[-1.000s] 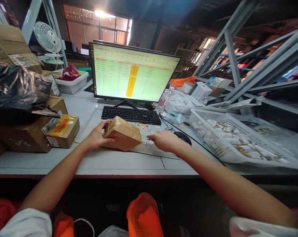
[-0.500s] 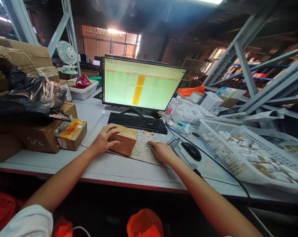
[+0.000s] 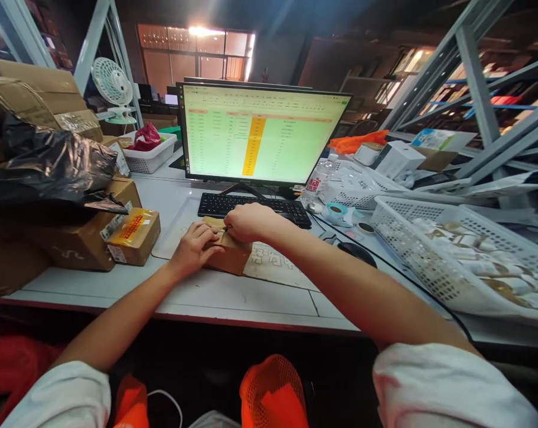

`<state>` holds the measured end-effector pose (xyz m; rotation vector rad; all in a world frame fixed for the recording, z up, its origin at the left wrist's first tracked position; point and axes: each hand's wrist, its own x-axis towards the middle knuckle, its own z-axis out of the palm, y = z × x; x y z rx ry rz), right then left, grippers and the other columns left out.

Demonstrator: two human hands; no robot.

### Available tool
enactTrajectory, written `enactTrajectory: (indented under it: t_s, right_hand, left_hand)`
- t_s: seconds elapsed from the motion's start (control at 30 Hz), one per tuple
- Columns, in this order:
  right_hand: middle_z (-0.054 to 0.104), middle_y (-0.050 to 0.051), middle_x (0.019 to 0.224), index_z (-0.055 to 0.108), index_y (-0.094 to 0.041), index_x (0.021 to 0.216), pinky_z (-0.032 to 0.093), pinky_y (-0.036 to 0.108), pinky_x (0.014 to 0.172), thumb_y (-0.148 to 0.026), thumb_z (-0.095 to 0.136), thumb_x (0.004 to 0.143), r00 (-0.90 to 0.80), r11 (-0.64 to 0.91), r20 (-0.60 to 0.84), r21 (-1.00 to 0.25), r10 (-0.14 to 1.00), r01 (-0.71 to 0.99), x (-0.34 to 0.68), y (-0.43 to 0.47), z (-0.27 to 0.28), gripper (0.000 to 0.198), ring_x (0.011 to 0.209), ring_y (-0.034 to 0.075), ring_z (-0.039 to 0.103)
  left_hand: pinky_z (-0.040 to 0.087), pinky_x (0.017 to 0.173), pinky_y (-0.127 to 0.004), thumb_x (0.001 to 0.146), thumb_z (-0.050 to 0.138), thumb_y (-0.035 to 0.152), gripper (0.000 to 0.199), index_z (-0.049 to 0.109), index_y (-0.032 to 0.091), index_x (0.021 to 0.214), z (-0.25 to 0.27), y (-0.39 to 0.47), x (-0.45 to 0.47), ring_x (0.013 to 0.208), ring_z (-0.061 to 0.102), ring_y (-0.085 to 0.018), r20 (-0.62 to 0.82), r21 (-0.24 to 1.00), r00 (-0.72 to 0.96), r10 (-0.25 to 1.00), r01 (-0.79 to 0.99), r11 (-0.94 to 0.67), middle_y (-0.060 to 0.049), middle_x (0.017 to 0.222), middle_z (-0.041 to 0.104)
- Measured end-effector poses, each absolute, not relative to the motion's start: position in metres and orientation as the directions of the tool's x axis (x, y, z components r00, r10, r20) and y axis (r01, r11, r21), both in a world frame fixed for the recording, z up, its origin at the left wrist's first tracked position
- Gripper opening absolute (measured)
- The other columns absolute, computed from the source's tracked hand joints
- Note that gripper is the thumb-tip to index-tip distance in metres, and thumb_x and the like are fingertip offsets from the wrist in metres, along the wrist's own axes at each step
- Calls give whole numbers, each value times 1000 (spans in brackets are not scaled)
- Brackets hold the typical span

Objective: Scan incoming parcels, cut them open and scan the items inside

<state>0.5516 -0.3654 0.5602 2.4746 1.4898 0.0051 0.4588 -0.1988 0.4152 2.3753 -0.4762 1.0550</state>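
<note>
A small brown cardboard box point(image 3: 228, 257) with tape across its top sits on the desk mat point(image 3: 277, 267) in front of the black keyboard point(image 3: 215, 204). My left hand point(image 3: 195, 246) grips its left side, fingers over the top and thumb along the front. Closed in a fist, my right hand point(image 3: 246, 223) is at the top of the box. A small dark tip pokes out below its fingers against the tape; the rest of that item is hidden in the hand. My right forearm passes over the mat and hides part of it.
A monitor point(image 3: 260, 137) stands behind the keyboard. To the left are a taped box point(image 3: 137, 241) and stacked cartons under a black plastic bag point(image 3: 50, 160). On the right lie a mouse point(image 3: 358, 252), its cable and a white basket point(image 3: 411, 267) of small wrapped items.
My right hand has moved left and up from the mat onto the top of the box. My left hand stays on the box. The camera view has shifted slightly.
</note>
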Motion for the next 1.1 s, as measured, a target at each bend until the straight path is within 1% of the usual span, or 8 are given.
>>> enactTrajectory:
  t_s: [0.23,0.4,0.5,0.6,0.77,0.87,0.97,1.1]
  right_hand:
    - [77,15,93,82,-20,101,53,37,77,-20,60,88,515,-450,-188,301,836,841,550,-388,557,25,92,28,73]
    - [76,19,95,81,-15,87,52,40,76,-17,66,84,700,-617,-333,330,632,714,575,-473,528,16,88,30,73]
    - [75,21,103,77,-15,110,51,41,78,-27,52,98,788,-725,-271,311,553,615,592,-516,496,30,95,32,73]
    - [73,19,116,63,-19,138,49,39,82,-34,38,107,831,-791,-171,252,530,557,593,-527,463,43,104,31,71]
    - [66,20,127,62,-17,139,48,37,91,-35,43,106,812,-795,-67,175,579,581,579,-504,442,43,117,30,64]
    - [65,17,127,65,-16,135,48,35,96,-33,46,106,731,-728,118,-81,672,681,580,-478,461,39,116,26,63]
    - [66,12,119,65,-17,136,48,30,94,-37,54,103,583,-494,287,-326,760,806,583,-444,483,40,107,20,64]
    - [66,11,112,71,-15,127,47,29,90,-40,67,95,459,-375,220,-336,861,864,585,-410,489,41,98,19,63]
  left_hand:
    - [53,98,-46,93,71,45,24,70,22,98,413,-197,459,113,61,-28,738,296,665,-115,-472,-830,-8,104,72]
    - [53,94,-43,95,68,47,30,71,22,111,416,-197,457,107,60,-28,757,264,646,-95,-436,-860,-9,105,72]
    - [52,99,-46,97,65,48,41,67,25,131,416,-204,454,112,57,-29,712,222,691,-126,-392,-893,-10,114,69]
    - [52,100,-49,96,66,50,43,69,26,131,414,-212,452,116,55,-32,711,187,692,-122,-353,-917,-12,116,67]
    - [52,103,-50,99,63,44,32,73,24,121,411,-218,452,122,54,-31,737,182,665,-123,-371,-911,-12,119,66]
    - [52,104,-50,99,63,42,29,74,23,117,411,-218,453,124,53,-31,740,168,658,-135,-376,-911,-11,123,66]
    - [51,106,-51,98,64,41,27,74,22,114,411,-217,452,126,52,-31,741,158,657,-138,-371,-915,-10,126,66]
    - [50,108,-54,98,65,40,25,74,22,113,412,-218,449,128,51,-32,732,191,673,-107,-354,-916,-11,129,65]
